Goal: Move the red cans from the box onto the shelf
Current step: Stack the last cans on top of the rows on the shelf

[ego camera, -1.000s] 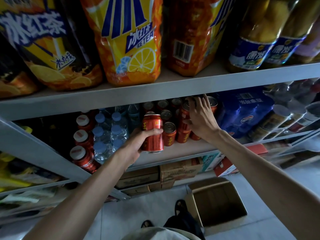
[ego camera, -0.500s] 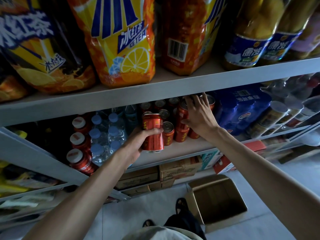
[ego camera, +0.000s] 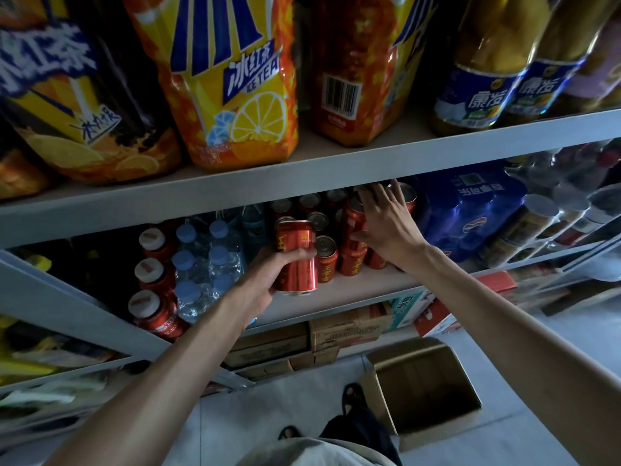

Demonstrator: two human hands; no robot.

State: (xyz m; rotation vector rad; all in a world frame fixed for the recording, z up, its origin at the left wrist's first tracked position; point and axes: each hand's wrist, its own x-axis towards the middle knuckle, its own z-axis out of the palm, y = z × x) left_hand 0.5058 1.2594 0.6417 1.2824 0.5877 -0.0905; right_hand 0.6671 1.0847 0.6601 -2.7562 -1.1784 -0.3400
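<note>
Head view: a person's left hand (ego camera: 268, 275) grips an upright red can (ego camera: 296, 257) at the front edge of the middle shelf (ego camera: 363, 290), just beside a cluster of stacked red cans (ego camera: 353, 245). The right hand (ego camera: 386, 223), fingers spread wide, presses flat against the upper cans in the stack. An open cardboard box (ego camera: 423, 388) sits on the floor below

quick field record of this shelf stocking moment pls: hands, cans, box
left hand: gripping one upright red drink can at the shelf's front edge
right hand: open, fingers spread against the stacked red cans
grey metal shelf: red cans grouped mid-shelf, clear water bottles to their left
brown cardboard box: on the floor, visible inside looks empty
</note>
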